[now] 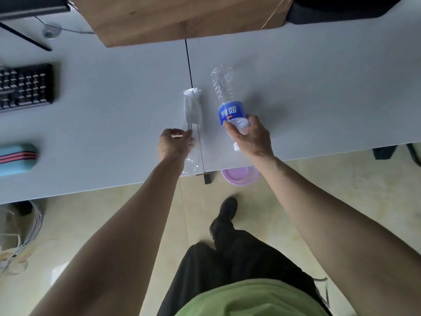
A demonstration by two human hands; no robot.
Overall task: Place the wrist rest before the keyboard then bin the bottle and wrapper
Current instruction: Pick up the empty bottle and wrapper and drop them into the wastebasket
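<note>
A clear plastic bottle (230,111) with a blue label lies tilted over the grey desk (114,133). My right hand (251,136) grips it near the neck, with the white cap showing below my palm. To its left, a clear plastic wrapper (192,108) lies along the seam of the desk. My left hand (174,143) pinches the wrapper's near end. The black keyboard (25,87) sits at the far left. The blue wrist rest (16,159) with pink stripes lies in front of it, close to the desk's near edge.
A pink basket-like bin (239,177) stands on the floor under the desk's near edge, just below my right wrist. A wooden panel (182,17) overhangs the back of the desk. Cables (20,242) lie on the floor at the left. My leg and shoe (225,215) are below.
</note>
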